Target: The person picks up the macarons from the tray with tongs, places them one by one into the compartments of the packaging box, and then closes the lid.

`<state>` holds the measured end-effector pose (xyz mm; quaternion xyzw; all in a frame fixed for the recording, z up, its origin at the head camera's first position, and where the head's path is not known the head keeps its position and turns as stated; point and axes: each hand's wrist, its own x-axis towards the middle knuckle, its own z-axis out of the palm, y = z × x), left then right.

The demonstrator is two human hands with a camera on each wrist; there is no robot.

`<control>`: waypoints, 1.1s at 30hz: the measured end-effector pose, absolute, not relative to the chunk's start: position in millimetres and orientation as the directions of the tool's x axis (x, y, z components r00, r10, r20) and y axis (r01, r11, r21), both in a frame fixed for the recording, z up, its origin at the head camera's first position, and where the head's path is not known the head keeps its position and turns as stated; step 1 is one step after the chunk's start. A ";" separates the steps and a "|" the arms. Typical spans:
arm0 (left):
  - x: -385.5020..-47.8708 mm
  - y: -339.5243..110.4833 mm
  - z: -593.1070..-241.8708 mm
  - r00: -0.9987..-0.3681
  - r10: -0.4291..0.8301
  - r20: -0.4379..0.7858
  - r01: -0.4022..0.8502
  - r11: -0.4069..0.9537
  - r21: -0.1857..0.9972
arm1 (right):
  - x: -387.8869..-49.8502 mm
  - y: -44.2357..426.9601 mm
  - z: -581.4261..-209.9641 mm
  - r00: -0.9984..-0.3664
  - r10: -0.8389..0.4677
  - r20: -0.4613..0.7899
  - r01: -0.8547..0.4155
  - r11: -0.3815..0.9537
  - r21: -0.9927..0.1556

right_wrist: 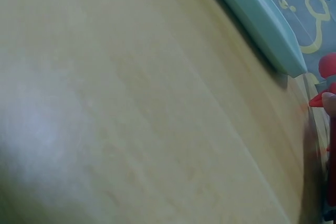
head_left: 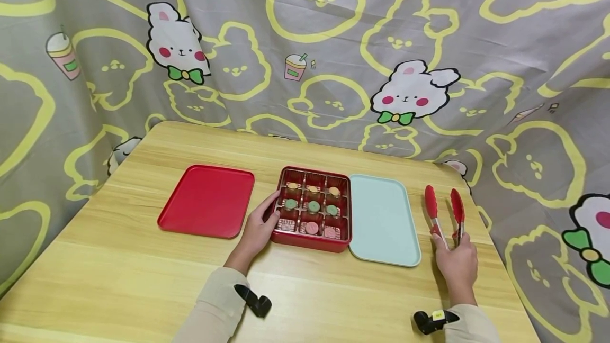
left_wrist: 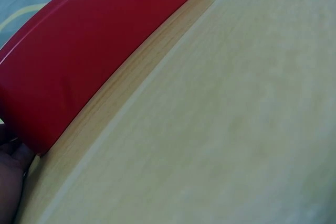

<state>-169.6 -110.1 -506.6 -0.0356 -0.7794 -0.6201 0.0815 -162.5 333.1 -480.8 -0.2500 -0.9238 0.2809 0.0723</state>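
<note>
A red square box with a compartment tray sits in the middle of the table. Its back row holds yellow-orange round pieces, the middle row green ones. Pink round pieces lie in the front row's middle and right compartments; the front left one shows a ridged surface. My left hand touches the box's left side with fingers extended; in the left wrist view its fingertips are partly hidden at the box's corner. On the right, my right hand grips tongs with red tips, their arms spread apart.
A red tray or lid lies flat to the left of the box. Against the box's right side is a pale blue-green tray. The wooden table runs back to a patterned curtain.
</note>
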 end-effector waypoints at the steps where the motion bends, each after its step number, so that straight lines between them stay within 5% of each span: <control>1: -169.4 -109.9 -506.3 -0.983 -0.047 0.177 0.162 0.233 0.959 | -162.5 333.1 -480.6 -0.864 0.504 -0.011 0.425 0.716 -0.553; 8: -163.2 -108.5 -488.1 -0.990 -0.026 0.136 0.127 0.216 0.968 | -163.0 331.7 -479.7 -0.851 0.524 -0.041 0.455 0.695 -0.557; 33: -167.7 -110.0 -504.3 -0.988 -0.047 0.145 0.130 0.230 0.964 | -164.7 329.7 -474.8 -0.844 0.525 -0.109 0.486 0.664 -0.567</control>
